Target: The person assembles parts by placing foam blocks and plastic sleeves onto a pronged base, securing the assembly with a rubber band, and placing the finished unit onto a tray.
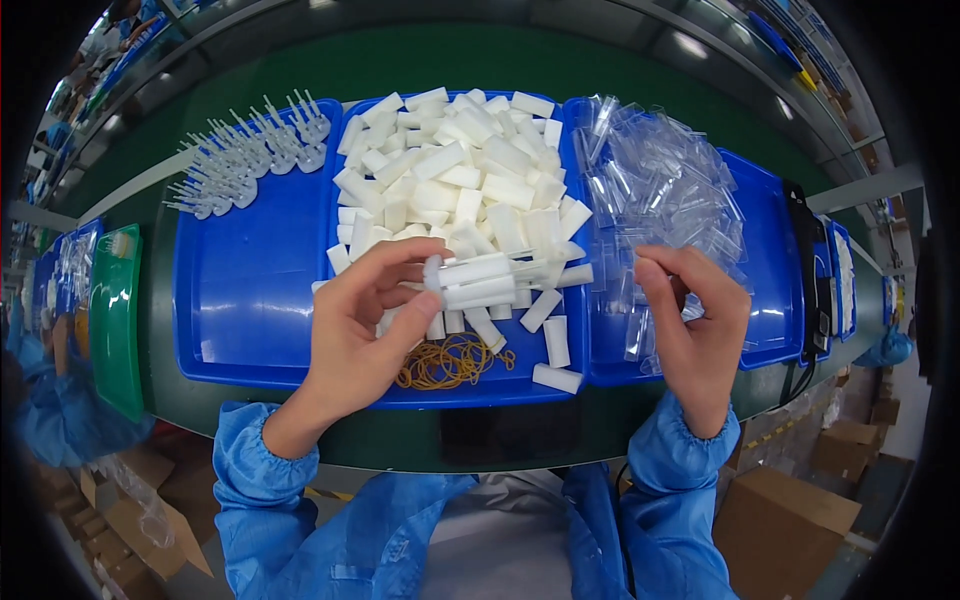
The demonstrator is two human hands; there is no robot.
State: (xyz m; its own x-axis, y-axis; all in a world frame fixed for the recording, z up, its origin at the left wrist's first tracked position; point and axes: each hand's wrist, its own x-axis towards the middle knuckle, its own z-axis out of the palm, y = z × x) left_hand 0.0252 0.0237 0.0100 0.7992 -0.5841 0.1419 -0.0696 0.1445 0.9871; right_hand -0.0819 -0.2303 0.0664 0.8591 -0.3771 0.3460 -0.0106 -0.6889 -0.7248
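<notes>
Holding a small bundle of white plastic tubes (485, 282), the left hand (365, 330) has fingers curled around them, thumb and fingertips pinching the stack sideways over the middle blue tray (250, 300). Right hand (695, 320) sits over the right blue tray (770, 270), fingers bent inward and close together; looks like it pinches a clear plastic piece, but I cannot tell for sure.

Middle tray carries a loose heap of white tubes (460, 170), with a few strays near its front edge. Tan rubber bands (450, 362) lie in a tangle just below the left hand's fingers. Right tray is piled with clear plastic caps (660, 180). Far-left part of the tray holds rows of thin white-stemmed parts (250, 155). Green tray (118, 310) stands at the left, apart from the blue ones. All of it sits on a dark green tabletop (480, 60). Blue sleeves cover both forearms.
</notes>
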